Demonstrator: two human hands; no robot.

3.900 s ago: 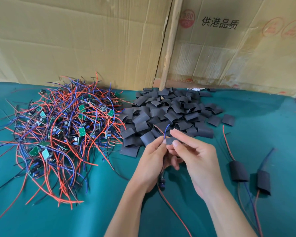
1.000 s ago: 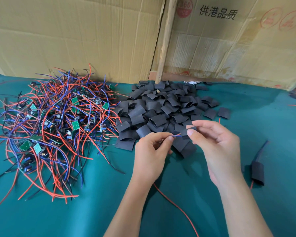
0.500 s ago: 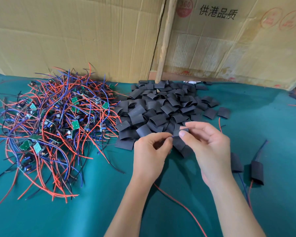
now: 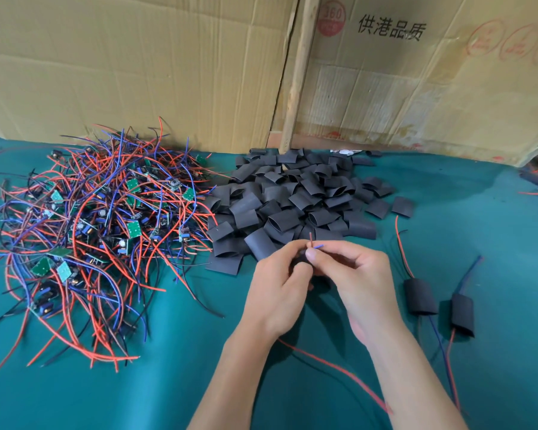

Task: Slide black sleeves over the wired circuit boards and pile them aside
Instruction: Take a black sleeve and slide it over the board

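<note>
between the two hands, in the head view, a black sleeve (image 4: pixel 302 262) is being worked over a wired circuit board that is lying hidden inside the grip. the left hand (image 4: pixel 278 287) is curling its fingers round the sleeve from the left, and the right hand (image 4: pixel 359 274) is pinching the short wire ends (image 4: pixel 313 245), one red and one blue, that are poking up just above the fingertips. a long red wire (image 4: pixel 339 370) is trailing down from under the hands toward the near edge of the green cloth (image 4: pixel 168 383). judging by those two sets of leads, the board's long axis is running roughly up and down between the palms, so the sleeve is probably needing to travel along that line. the right hand is sitting nearer the two finished sleeved boards (image 4: pixel 438 302) lying just beside it on the right. the heap of loose sleeves (image 4: pixel 295 203) is lying right behind the hands, and the tangle of bare wired boards (image 4: pixel 90 231) is lying well apart to the left.
</note>
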